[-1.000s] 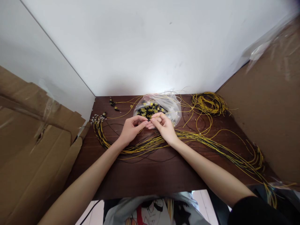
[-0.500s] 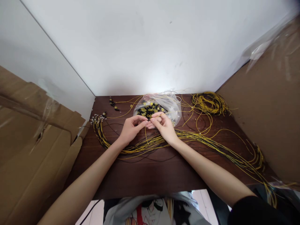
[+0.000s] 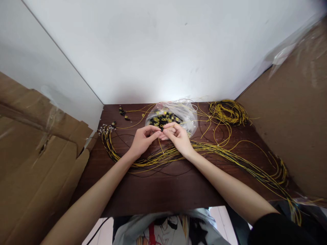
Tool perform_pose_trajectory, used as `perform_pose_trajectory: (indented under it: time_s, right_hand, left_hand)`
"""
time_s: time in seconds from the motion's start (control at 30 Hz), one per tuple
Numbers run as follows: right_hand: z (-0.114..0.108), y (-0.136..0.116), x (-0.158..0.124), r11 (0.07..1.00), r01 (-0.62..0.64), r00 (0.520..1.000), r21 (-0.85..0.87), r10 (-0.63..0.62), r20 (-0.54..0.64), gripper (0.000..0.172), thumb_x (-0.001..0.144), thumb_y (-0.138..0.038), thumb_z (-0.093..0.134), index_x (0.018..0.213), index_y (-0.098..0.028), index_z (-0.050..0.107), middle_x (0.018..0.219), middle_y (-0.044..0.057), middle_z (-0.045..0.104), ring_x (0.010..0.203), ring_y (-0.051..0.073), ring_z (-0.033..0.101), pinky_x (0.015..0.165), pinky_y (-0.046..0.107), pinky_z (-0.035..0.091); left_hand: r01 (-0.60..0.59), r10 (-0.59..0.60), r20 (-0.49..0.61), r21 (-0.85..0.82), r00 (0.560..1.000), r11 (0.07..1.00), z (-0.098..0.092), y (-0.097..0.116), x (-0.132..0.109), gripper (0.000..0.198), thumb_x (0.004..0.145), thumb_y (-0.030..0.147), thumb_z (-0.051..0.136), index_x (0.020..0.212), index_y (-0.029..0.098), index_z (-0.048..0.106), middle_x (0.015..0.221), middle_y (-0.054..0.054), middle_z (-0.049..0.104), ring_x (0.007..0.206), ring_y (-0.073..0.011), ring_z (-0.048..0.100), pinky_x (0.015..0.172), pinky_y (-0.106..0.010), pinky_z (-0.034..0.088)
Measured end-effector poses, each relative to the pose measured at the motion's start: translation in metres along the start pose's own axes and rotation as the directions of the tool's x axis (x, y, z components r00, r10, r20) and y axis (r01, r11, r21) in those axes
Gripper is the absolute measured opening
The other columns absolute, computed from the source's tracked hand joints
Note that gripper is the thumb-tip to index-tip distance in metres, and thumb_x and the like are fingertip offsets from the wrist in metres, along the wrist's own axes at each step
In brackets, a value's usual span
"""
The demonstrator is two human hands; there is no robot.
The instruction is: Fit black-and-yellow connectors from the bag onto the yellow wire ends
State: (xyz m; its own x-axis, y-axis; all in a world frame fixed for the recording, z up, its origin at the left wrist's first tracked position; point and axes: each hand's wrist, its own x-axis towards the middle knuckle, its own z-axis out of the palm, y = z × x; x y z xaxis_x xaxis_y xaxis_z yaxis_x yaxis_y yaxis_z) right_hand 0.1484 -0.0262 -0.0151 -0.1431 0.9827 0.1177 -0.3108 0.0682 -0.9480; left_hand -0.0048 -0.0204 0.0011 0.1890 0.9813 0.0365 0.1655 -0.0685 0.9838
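My left hand [image 3: 144,140] and my right hand [image 3: 179,139] meet fingertip to fingertip in front of a clear plastic bag [image 3: 190,117]. Closed in a pinch, the left fingers grip a small black part [image 3: 161,129], whose details are too small to make out. The right thumb and fingers are pinched on a thin yellow wire [image 3: 160,146], and a short length of it dangles below the hands. Black and yellow small parts [image 3: 166,117] lie heaped in the bag. Beneath my wrists a bundle of yellow and black wires [image 3: 150,161] crosses the table.
On the brown table [image 3: 163,194], a coil of yellow wire [image 3: 228,112] lies at the back right. Several black pieces [image 3: 124,114] with wires sit back left. White-tipped ends [image 3: 106,129] finish the bundle. Cardboard [image 3: 38,170] flanks the left, more cardboard [image 3: 288,112] the right; a white wall stands behind.
The dangling yellow wire end has swung slightly to the right. My right fingertips have shifted a little to the left; both hands otherwise keep their place.
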Motion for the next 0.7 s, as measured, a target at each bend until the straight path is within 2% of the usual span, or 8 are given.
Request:
perform_pose_trajectory:
  time_s: [0.1, 0.27, 0.53, 0.7]
  right_hand:
    - [-0.0001, -0.0001, 0.0002, 1.000, -0.003, 1.000, -0.013, 0.004, 0.011, 0.031, 0.072, -0.043, 0.070, 0.081, -0.018, 0.054, 0.065, -0.002, 0.065, 0.063, 0.014, 0.067, 0.062, 0.027, 0.059]
    - [-0.0006, 0.0007, 0.0012, 0.999, -0.003, 1.000, 0.034, 0.003, -0.002, 0.031, 0.075, -0.044, 0.066, 0.083, -0.020, 0.049, 0.063, -0.003, 0.065, 0.060, 0.013, 0.067, 0.059, 0.027, 0.059]
    - [-0.0002, -0.0002, 0.0002, 1.000, -0.014, 1.000, -0.004, 0.014, 0.010, 0.030, 0.071, -0.040, 0.071, 0.083, -0.018, 0.055, 0.065, -0.002, 0.065, 0.063, 0.013, 0.067, 0.063, 0.026, 0.059]
    - [-0.0008, 0.0010, 0.0013, 1.000, -0.009, 1.000, 0.024, 0.009, 0.008, 0.030, 0.074, -0.042, 0.068, 0.082, -0.019, 0.051, 0.063, -0.003, 0.064, 0.060, 0.013, 0.067, 0.058, 0.026, 0.058]
  left_hand:
    - [-0.003, 0.002, 0.003, 0.011, 1.000, 1.000, -0.0001, -0.0003, 0.0003, 0.025, 0.072, 0.036, 0.067, 0.084, 0.014, 0.067, 0.057, 0.001, 0.057, 0.043, -0.0054, 0.036, 0.040, -0.019, 0.026]
    - [0.001, -0.001, -0.007, 0.006, 1.000, 1.000, 0.0004, -0.0002, 0.0004, 0.024, 0.071, 0.036, 0.068, 0.082, 0.014, 0.067, 0.057, 0.002, 0.056, 0.044, -0.0055, 0.036, 0.040, -0.019, 0.027]
    - [-0.009, 0.009, -0.003, 0.020, 1.000, 1.000, -0.0004, 0.0001, 0.0004, 0.025, 0.071, 0.037, 0.067, 0.083, 0.015, 0.067, 0.057, 0.001, 0.057, 0.044, -0.0059, 0.037, 0.040, -0.020, 0.028]
    - [0.000, 0.000, -0.004, 0.007, 1.000, 1.000, 0.0007, 0.0015, -0.0001, 0.025, 0.071, 0.036, 0.068, 0.083, 0.014, 0.067, 0.057, 0.002, 0.057, 0.044, -0.0055, 0.037, 0.041, -0.019, 0.028]
